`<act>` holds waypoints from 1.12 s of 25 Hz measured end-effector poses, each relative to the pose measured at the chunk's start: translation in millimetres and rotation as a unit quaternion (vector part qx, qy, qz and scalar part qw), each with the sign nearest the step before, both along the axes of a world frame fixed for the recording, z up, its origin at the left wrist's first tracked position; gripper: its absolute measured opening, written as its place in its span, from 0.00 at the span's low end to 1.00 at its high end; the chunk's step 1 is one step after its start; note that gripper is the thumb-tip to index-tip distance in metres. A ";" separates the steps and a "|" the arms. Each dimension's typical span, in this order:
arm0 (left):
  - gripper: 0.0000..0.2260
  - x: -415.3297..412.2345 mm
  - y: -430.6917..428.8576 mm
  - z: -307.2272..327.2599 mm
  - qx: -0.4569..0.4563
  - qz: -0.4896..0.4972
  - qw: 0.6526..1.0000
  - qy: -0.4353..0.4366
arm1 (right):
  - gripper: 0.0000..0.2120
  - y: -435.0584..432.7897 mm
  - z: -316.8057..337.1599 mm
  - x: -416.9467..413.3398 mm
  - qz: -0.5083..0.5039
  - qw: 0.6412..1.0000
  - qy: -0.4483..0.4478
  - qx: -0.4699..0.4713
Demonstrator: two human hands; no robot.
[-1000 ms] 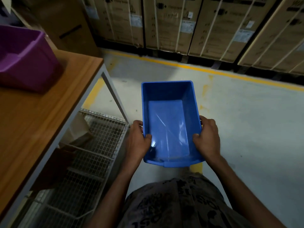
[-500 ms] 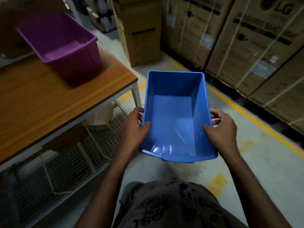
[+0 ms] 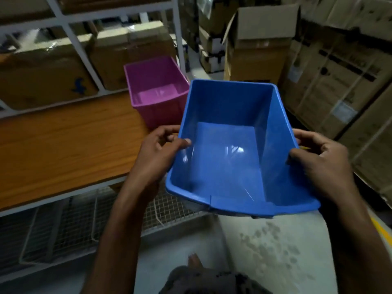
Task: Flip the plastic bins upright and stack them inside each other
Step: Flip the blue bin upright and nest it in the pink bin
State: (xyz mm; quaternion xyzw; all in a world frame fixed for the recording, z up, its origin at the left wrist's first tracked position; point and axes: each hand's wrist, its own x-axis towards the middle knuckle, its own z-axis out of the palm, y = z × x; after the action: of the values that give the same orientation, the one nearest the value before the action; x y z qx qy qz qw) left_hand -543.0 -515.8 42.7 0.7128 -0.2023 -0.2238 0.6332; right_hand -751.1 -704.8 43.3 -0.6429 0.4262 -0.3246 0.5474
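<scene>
I hold a blue plastic bin (image 3: 229, 149) upright in the air, its open side facing me and nothing inside. My left hand (image 3: 157, 153) grips its left rim, thumb hooked over the edge. My right hand (image 3: 320, 164) grips the right rim the same way. A purple bin (image 3: 154, 90) stands upright and empty on the far right corner of the wooden table (image 3: 63, 145), just beyond and left of the blue bin. The blue bin's far left corner overlaps the purple bin's right edge in the view.
A white metal rack (image 3: 80, 47) with cardboard boxes rises behind the table. A wire-mesh shelf (image 3: 89, 215) runs under the tabletop. Tall cardboard cartons (image 3: 339, 77) line the right side, one open-topped box (image 3: 261, 41) at the back. Grey floor (image 3: 265, 247) lies below.
The view has swung left toward the table. The blue bin, still held in both hands, has come close to the purple bin, which now sits right behind it.
</scene>
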 end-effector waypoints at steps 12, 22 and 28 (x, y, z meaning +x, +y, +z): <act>0.14 116.6 19.7 48.2 -0.131 0.081 0.988 -0.026 | 0.21 -14.8 50.2 169.6 0.072 0.992 -0.097 -0.029; 0.12 157.4 -10.1 46.1 -0.181 0.353 0.918 -0.017 | 0.18 -38.0 49.1 286.1 0.057 0.977 -0.202 -0.037; 0.21 136.6 -63.2 44.8 -0.228 0.268 0.936 -0.003 | 0.17 -34.9 34.7 314.7 0.054 0.963 -0.263 -0.013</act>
State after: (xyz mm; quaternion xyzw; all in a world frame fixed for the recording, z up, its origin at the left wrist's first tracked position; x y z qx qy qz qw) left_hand -406.5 -579.0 87.5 0.5781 -0.0511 0.0084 0.8143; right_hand -436.4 -739.7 78.0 -0.5644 0.2279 -0.4576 0.6481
